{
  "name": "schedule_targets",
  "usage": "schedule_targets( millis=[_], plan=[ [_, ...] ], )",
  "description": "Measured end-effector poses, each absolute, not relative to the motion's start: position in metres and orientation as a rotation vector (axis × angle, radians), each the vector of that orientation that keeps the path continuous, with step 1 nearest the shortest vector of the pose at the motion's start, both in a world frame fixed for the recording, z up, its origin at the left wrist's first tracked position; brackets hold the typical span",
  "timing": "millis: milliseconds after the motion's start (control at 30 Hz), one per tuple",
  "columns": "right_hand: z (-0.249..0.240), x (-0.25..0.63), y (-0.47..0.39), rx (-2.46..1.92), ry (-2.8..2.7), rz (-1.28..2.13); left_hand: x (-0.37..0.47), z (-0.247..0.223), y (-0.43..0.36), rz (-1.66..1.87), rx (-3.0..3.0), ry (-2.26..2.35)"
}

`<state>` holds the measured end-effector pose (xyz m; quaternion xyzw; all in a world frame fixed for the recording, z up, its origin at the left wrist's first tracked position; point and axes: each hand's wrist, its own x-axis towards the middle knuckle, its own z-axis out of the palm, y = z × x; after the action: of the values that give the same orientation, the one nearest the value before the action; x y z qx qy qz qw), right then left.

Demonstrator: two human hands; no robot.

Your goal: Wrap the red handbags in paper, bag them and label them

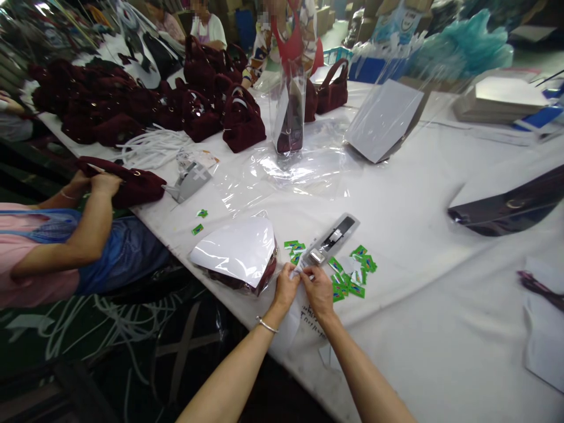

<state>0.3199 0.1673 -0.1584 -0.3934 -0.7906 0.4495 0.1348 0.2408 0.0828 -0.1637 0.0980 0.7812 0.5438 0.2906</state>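
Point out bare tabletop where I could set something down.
The widest bare patch of white tabletop lies between the green packets and the dark wrapped bag at right. Another lies between the right forearm and the white sheet, lower right. Crowded: around the left hand and right hand, and far left under maroon bags.

L hand [286,288] nr R hand [318,289], both pinching.

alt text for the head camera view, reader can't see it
A person's left hand and right hand meet over a white table, at the near end of a strap in clear plastic. Small green packets and a wrapped bag lie nearby; dark red bags crowd the table's far left.
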Motion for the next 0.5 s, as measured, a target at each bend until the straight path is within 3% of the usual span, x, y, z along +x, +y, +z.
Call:
schedule_targets(
  millis=[500],
  plan=[
    [-0.155, 0.327, 0.161, -1.045, -2.452, 1.124, 0.25, -0.174, 0.076, 1.553, 0.247, 2.026]
  ],
)
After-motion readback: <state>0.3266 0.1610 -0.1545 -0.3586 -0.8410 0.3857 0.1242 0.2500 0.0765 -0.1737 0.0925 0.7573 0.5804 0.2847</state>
